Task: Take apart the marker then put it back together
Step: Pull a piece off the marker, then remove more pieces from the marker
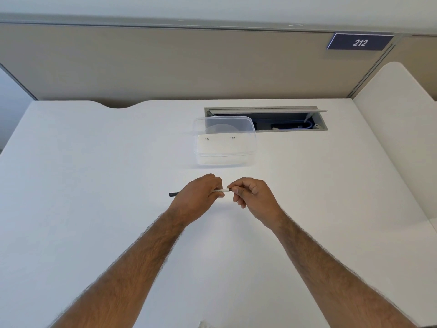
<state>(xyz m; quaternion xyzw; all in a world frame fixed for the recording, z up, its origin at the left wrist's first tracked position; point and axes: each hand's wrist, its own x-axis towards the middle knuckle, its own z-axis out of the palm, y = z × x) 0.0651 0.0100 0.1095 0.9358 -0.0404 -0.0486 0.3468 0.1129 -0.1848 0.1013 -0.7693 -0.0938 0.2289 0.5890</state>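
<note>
Both bare forearms reached forward from the bottom edge and met near the middle of the white tabletop (pixel 94 162). The left hand (pixel 198 197) was curled into a loose fist around the marker (pixel 221 190), knuckles up, its fingers wrapped over the pale barrel. The marker lay roughly level and sideways between the hands, held just above the surface; its dark end (pixel 173 194) stuck out to the left past the left hand. The right hand (pixel 250 194) faced it, thumb and forefinger pinching the marker's right end, the other fingers folded under. Whether a cap or tip sat inside that pinch could not be told. The two hands were nearly touching.

Beyond them, further back on the tabletop, stood a clear plastic container (pixel 224 140), open at the top. Just behind it to the right was a rectangular cable hatch (pixel 283 121) set into the tabletop, its flap raised and cables visible inside. A beige partition (pixel 165 65) ran along the far edge, carrying a dark sign (pixel 359 42) that read 212. A white side panel (pixel 397 102) rose at the right.
</note>
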